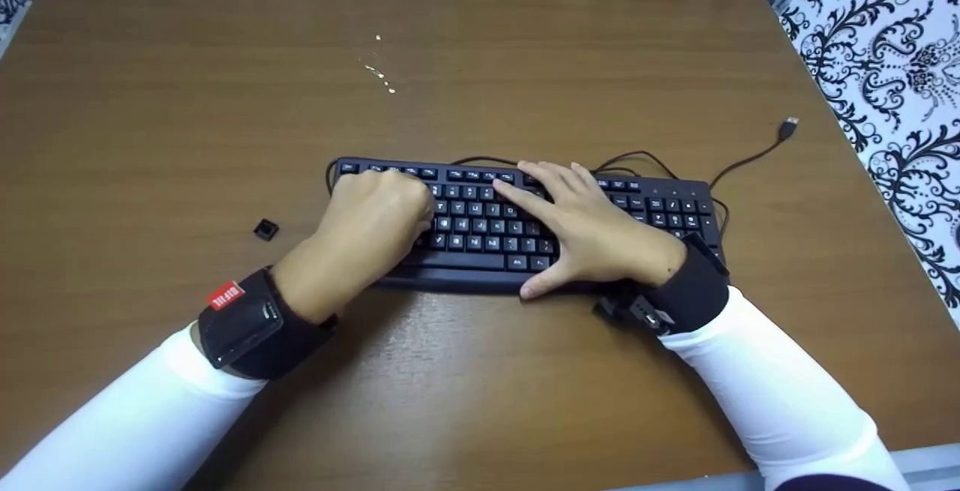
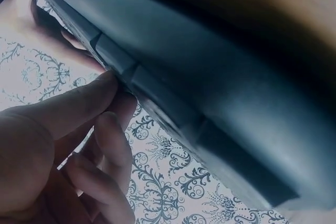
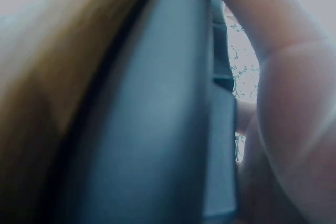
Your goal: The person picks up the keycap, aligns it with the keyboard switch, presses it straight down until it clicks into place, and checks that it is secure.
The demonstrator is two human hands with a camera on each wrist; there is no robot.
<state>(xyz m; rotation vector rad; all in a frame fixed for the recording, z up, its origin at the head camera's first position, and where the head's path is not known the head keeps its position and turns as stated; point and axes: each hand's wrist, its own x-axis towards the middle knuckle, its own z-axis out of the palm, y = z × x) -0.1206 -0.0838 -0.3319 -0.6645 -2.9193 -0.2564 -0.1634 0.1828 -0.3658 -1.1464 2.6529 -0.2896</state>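
A black keyboard [image 1: 480, 260] lies on the wooden table in the head view. Over its left part is my left hand [image 1: 381, 214], fingers curled in. The left wrist view shows the thumb [image 2: 79, 103] and forefinger tips meeting at a key among the keyboard's keys; they pinch it, though the key itself is mostly hidden. Spread across the right middle of the keyboard, my right hand [image 1: 592, 232] rests on it with fingers straight and the thumb at the front edge. A loose black keycap [image 1: 265, 229] sits on the table left of the keyboard.
The keyboard's cable [image 1: 637, 154] loops behind it, and its USB plug [image 1: 787, 129] lies at the right. Patterned black-and-white covering [image 1: 885, 64] borders the wooden table [image 1: 225, 116]. Small bright specks [image 1: 379, 75] show towards the back.
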